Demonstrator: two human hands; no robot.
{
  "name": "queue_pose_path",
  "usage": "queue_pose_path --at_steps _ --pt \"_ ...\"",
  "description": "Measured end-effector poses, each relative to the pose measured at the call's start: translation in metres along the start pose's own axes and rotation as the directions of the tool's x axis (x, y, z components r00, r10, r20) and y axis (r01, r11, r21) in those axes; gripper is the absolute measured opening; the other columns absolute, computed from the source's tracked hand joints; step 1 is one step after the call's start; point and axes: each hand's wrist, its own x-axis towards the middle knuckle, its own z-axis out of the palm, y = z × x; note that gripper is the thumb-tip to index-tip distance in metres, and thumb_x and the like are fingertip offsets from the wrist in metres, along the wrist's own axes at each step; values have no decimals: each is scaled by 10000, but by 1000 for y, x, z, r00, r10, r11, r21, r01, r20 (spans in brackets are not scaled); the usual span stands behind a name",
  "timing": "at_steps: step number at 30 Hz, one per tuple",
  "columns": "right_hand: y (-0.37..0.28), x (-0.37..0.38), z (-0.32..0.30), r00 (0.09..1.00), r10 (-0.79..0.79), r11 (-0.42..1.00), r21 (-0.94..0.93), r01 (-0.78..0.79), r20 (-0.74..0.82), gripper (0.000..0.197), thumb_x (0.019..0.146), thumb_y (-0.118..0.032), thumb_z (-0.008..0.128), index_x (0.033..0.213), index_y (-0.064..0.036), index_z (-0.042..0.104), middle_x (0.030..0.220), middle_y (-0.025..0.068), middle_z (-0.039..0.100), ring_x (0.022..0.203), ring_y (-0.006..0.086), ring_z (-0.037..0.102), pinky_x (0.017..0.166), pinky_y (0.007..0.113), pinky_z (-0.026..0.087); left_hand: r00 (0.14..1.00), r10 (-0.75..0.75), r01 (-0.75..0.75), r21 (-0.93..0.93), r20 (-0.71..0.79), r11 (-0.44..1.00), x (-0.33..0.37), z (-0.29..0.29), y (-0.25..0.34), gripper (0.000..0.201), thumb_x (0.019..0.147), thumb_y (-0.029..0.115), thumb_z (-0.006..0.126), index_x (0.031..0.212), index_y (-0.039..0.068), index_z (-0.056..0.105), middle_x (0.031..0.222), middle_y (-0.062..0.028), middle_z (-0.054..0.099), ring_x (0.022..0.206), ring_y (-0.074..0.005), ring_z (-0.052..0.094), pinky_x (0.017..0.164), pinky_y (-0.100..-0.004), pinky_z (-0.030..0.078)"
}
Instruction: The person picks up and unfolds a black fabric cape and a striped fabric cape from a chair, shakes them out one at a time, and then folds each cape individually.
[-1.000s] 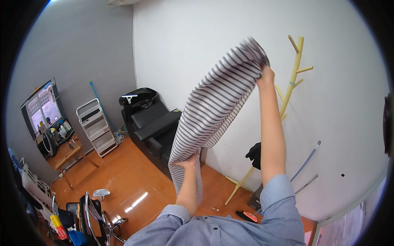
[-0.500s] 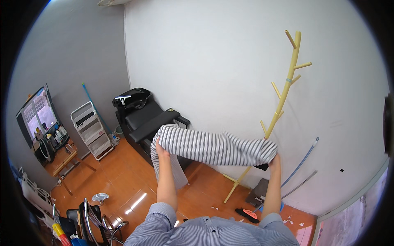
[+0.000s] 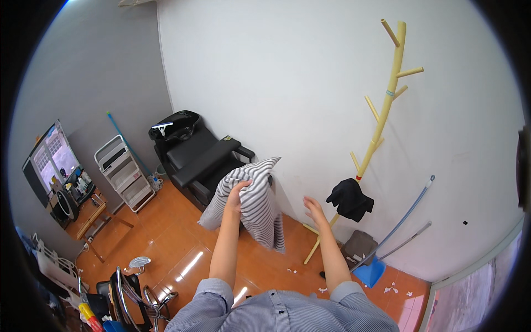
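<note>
A grey-and-white striped cloth (image 3: pixel 257 207) hangs in folds from my left hand (image 3: pixel 238 198), which is closed on its upper part. One corner sticks up to the right and the lower end droops above the floor. My right hand (image 3: pixel 314 211) is off the cloth, to its right, with fingers apart and nothing in them. Further right stands a yellow coat tree (image 3: pixel 381 119) with several pegs. A black cloth item (image 3: pixel 351 200) hangs low on it; its kind I cannot make out.
A black shampoo chair with basin (image 3: pixel 193 157) stands behind the cloth. To its left is a white tiered rack (image 3: pixel 124 174). At right, a blue dustpan (image 3: pixel 369 272) and a grey bin (image 3: pixel 359 247) sit by the wall. A chrome-framed chair (image 3: pixel 124 301) is at lower left.
My right hand has let go of the striped cloth and moved left and lower. The cloth, stretched between both hands before, now hangs bunched from the left hand. The black item has come into view.
</note>
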Motion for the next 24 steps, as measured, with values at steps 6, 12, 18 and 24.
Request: queue_pose_path --at_steps 6,12,18,24 --pt "-54 7 48 998 -59 922 381 67 -32 692 891 -539 428 1424 -145 228 1412 120 344 1336 258 251 1037 523 236 975 -57 133 355 -217 925 -26 69 -26 265 720 44 652 963 -58 633 928 -127 668 805 -202 646 759 -294 515" --pt "-55 1 30 989 -137 892 441 98 57 646 898 -592 312 1381 -163 339 1373 97 418 1280 235 363 1034 435 291 963 -263 265 355 -55 897 6 69 -54 327 671 17 671 988 -47 622 905 -135 668 797 -212 647 718 -302 519" --pt "-86 -15 0 969 -11 844 521 -123 246 783 873 -674 261 1301 -46 449 1255 95 536 1152 234 504 980 360 390 913 -408 366 458 -7 810 73 51 -77 326 694 36 674 1001 -58 616 929 -134 663 808 -205 644 730 -301 527" --pt "-99 13 -39 985 -68 871 490 -18 158 519 902 -466 482 1174 -30 548 1120 91 612 999 185 583 864 312 467 817 -577 456 624 -10 635 150 78 -98 326 691 84 691 978 -56 625 901 -132 667 761 -190 643 693 -294 530"
